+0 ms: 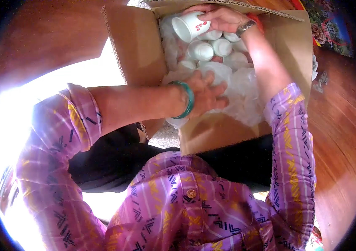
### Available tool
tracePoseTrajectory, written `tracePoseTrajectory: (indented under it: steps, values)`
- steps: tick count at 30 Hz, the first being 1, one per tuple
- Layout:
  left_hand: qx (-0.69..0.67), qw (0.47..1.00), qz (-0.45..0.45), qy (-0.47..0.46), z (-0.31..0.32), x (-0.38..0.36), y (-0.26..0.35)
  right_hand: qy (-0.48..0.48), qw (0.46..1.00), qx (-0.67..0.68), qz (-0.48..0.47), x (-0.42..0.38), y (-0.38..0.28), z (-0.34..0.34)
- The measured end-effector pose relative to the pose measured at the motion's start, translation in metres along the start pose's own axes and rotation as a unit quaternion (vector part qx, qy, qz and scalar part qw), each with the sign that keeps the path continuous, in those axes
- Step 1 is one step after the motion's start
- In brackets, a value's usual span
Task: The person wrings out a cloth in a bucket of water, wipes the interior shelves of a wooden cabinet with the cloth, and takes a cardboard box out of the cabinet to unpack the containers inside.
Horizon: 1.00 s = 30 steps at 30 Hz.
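Note:
My right hand (224, 19), with a wristwatch, grips a white cup (189, 26) with red printing, its mouth tilted toward the lower left. Below that hand, several more white cups (201, 50) lie in a cardboard box (141, 58). Crumpled clear plastic bag (245, 94) covers the near part of the contents. My left hand (205, 93), wearing a green bangle, lies on the plastic with its fingers spread, holding nothing that I can see. Plastic hides whatever is at the bottom of the box.
The box flaps stand folded outward, the near one (211, 131) toward my lap. Wooden surface (336, 121) extends to the right, with a small clear plastic scrap (321, 81) on it. A colourful printed package (328, 27) is at the upper right. Bright glare washes out the left.

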State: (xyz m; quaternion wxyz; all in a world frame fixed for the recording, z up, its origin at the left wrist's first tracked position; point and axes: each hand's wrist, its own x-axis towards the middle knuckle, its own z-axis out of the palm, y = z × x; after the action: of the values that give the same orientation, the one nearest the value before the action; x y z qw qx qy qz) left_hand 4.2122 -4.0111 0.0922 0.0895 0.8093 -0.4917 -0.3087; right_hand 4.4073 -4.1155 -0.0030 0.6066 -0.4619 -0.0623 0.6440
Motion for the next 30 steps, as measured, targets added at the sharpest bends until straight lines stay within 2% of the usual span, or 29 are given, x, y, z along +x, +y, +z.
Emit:
tracePoseTrajectory:
  steps: [3, 5, 6, 8, 9, 10, 12, 13, 14, 15, 16, 17, 18, 19, 20, 21, 23, 24, 25, 27, 28, 29, 30]
  values:
    - [0.013, 1.000, 0.004, 0.022, 0.006, 0.001, -0.001, 0.033, 0.999, 0.030, 0.010, -0.001, -0.001, 0.001]
    - [-0.001, 1.000, 0.002, 0.030, 0.008, 0.002, -0.001, 0.029, 0.996, -0.078, 0.025, -0.008, -0.014, 0.015]
    - [-0.002, 1.000, 0.002, 0.030, 0.009, 0.002, -0.001, 0.030, 0.996, -0.078, 0.025, -0.011, -0.017, 0.021]
    - [-0.001, 0.999, 0.005, 0.044, 0.010, 0.003, -0.001, 0.090, 0.959, -0.268, 0.016, -0.015, -0.022, 0.039]
    - [-0.001, 0.999, 0.006, 0.047, 0.012, 0.003, 0.000, 0.129, 0.853, -0.504, 0.030, -0.018, -0.036, 0.066]
    - [-0.004, 0.999, 0.003, 0.033, 0.009, 0.004, 0.000, 0.130, 0.853, -0.504, 0.031, -0.010, -0.027, 0.058]
    - [-0.007, 1.000, 0.003, 0.018, 0.008, 0.005, 0.001, 0.081, 0.673, -0.724, -0.130, 0.011, 0.001, 0.033]
    - [-0.009, 0.999, 0.005, 0.030, 0.008, 0.005, 0.001, 0.150, 0.665, -0.729, -0.065, 0.010, -0.005, 0.062]
    - [-0.010, 0.999, 0.010, 0.042, 0.008, 0.004, 0.000, 0.135, 0.633, -0.762, 0.016, 0.015, -0.005, 0.069]
    - [-0.005, 0.999, 0.015, 0.041, 0.012, 0.003, -0.001, 0.156, 0.604, -0.781, 0.023, 0.015, -0.002, 0.079]
    - [-0.003, 0.996, 0.018, 0.090, 0.019, 0.002, -0.002, 0.179, 0.574, -0.798, 0.032, 0.013, 0.002, 0.089]
    - [-0.003, 0.990, 0.022, 0.140, 0.017, 0.001, -0.003, 0.177, 0.584, -0.792, 0.027, 0.014, 0.007, 0.090]
    - [0.001, 0.990, 0.030, 0.141, 0.014, 0.003, -0.006, 0.174, 0.594, -0.785, 0.022, 0.015, 0.012, 0.090]
    - [-0.087, 0.989, 0.022, 0.120, 0.006, 0.003, -0.006, 0.174, 0.607, -0.775, -0.015, 0.016, 0.019, 0.087]
    - [-0.178, 0.979, 0.014, 0.098, 0.002, 0.005, -0.007, 0.199, 0.583, -0.788, -0.021, 0.018, 0.027, 0.089]
    - [-0.174, 0.980, 0.021, 0.098, 0.004, 0.006, -0.009, 0.208, 0.575, -0.790, -0.037, 0.018, 0.034, 0.088]
    - [-0.369, 0.887, -0.036, 0.276, 0.012, 0.004, -0.013, 0.220, 0.566, -0.793, -0.050, 0.010, 0.034, 0.094]
    - [-0.367, 0.887, -0.032, 0.278, 0.017, 0.003, -0.016, 0.217, 0.587, -0.777, -0.063, 0.006, 0.031, 0.096]
    - [-0.383, 0.874, -0.085, 0.287, 0.018, 0.001, -0.019, 0.215, 0.608, -0.760, -0.077, 0.000, 0.025, 0.098]
    - [-0.413, 0.849, -0.178, 0.276, 0.014, -0.002, -0.025, 0.197, 0.605, -0.769, -0.058, -0.016, 0.011, 0.099]
    - [-0.414, 0.850, -0.175, 0.274, 0.010, -0.005, -0.026, 0.176, 0.605, -0.776, -0.040, -0.027, 0.003, 0.099]
    - [-0.380, 0.868, -0.212, 0.239, 0.007, -0.007, -0.027, 0.171, 0.620, -0.762, -0.081, -0.044, -0.005, 0.099]
    - [-0.344, 0.884, -0.248, 0.197, 0.000, -0.004, -0.029, 0.107, 0.638, -0.756, -0.096, -0.056, -0.006, 0.077]
